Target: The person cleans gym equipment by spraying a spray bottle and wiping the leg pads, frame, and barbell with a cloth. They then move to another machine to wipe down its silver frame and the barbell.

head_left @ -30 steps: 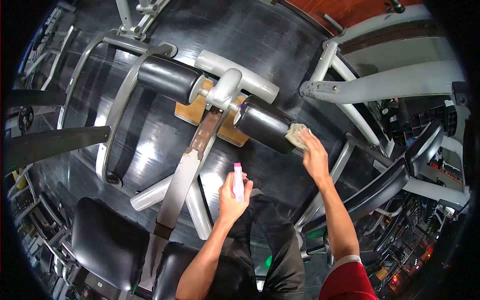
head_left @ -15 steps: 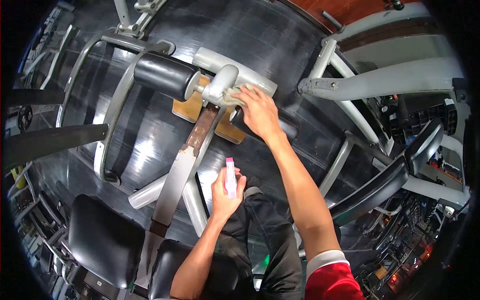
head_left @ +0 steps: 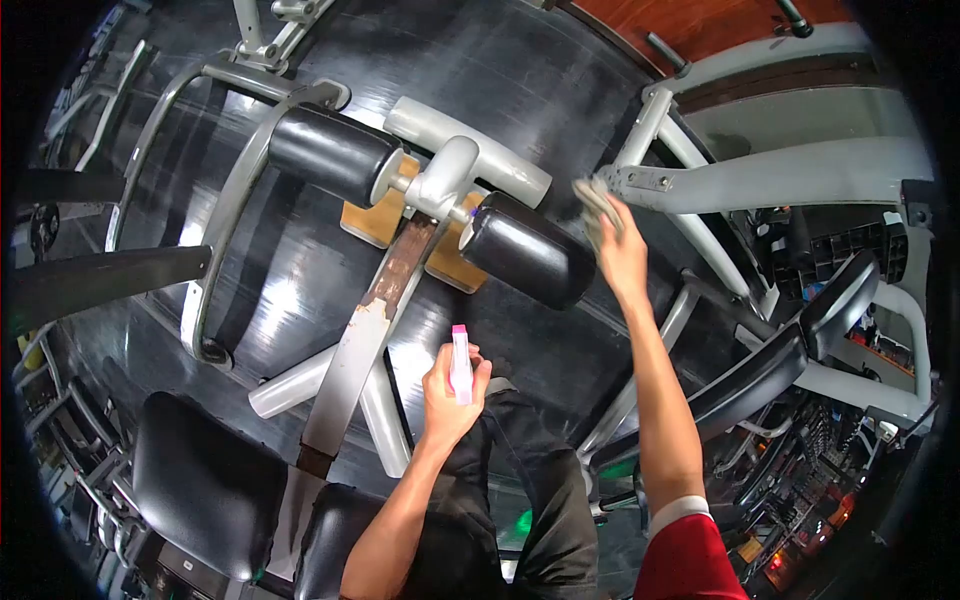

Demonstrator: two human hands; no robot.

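**Cloth Against the Grey Frame, Spray Bottle Held at Centre**

At the lower left of the frame sat a black seat pad, with a curved grey tube arcing above it across the dark floor. Right of that tube, the left roller pad lay in the upper middle, joined through a grey hub to the right roller pad. A wooden board showed beneath the hub, and a worn metal lever arm ran from there down toward the bottom of the frame.

Just right of the lever arm, below centre, the left hand was wrapped closed around a small spray bottle, held upright with its pink cap on top and clear of the machine.

Farther right, the right hand reached up past the right roller pad, fingers gripping a pale cloth. The cloth pressed against the near end of the grey machine frame in the upper right. Below that frame, a black backrest pad slanted along the right side, and a red sleeve showed at the bottom edge.
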